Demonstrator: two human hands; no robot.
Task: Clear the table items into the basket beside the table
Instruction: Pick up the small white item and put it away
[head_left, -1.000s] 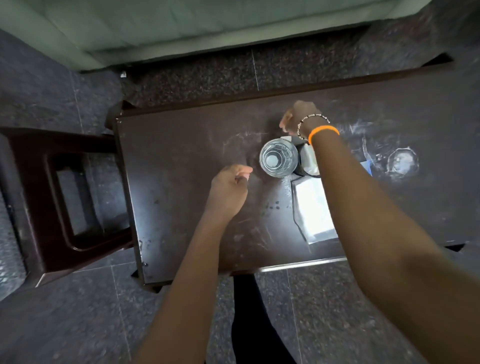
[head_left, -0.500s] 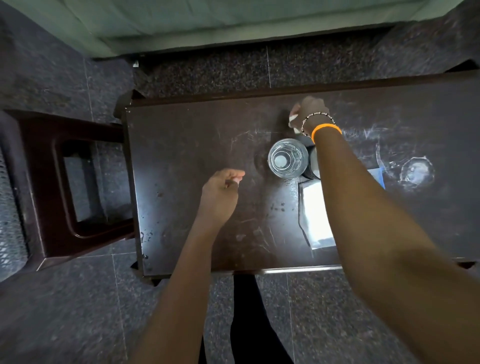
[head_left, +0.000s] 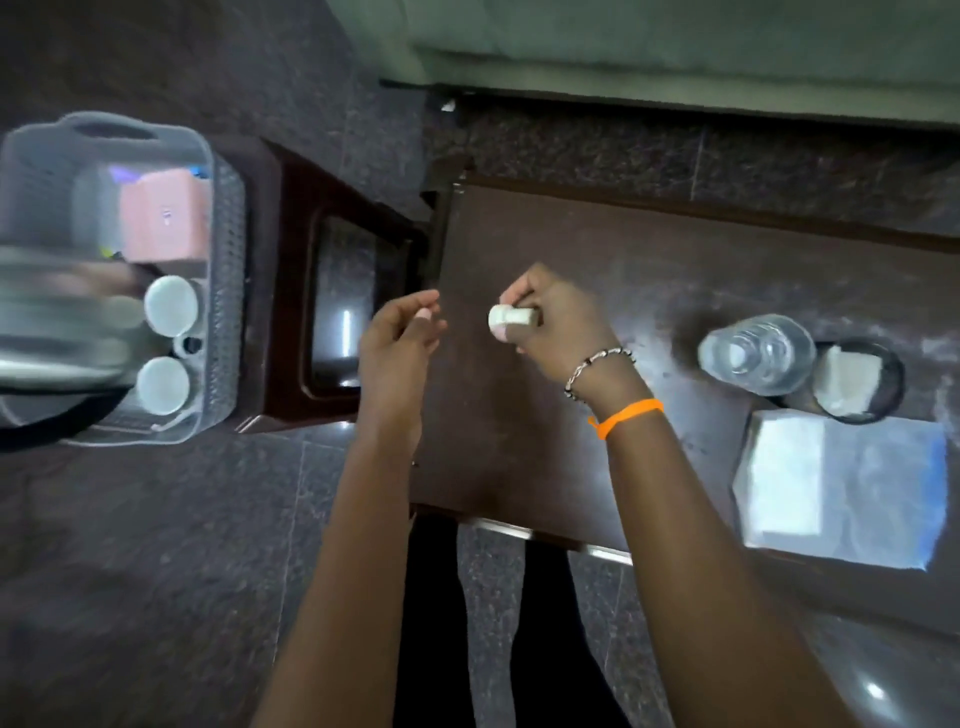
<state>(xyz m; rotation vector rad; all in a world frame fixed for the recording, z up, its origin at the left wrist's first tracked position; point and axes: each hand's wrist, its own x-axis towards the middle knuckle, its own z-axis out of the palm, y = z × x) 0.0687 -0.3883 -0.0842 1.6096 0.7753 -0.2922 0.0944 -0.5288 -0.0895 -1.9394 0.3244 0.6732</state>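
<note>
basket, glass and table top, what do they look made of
Basket: likely grey plastic, matte, going by its moulded perforated walls and cut-out handle.
Glass: clear glass or clear plastic; see-through with bright rim glints, can't tell which.
Table top: dark brown, semi-gloss, probably wood or laminate; pale scuffs and smears show on it.

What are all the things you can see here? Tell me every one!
Table: one, dark brown, right.
Glass: one, clear, on the table.
Round dish: one, dark, beside the glass.
Packet: one, white and blue, near table edge.
Stool: one, dark brown, left of table.
Basket: one, grey, far left.
Cups: two, pale, in basket.
Pink box: one, in basket.
Small white item: one, in right hand.
Left hand: one, open.
Right hand: one, beaded and orange wristbands.
</note>
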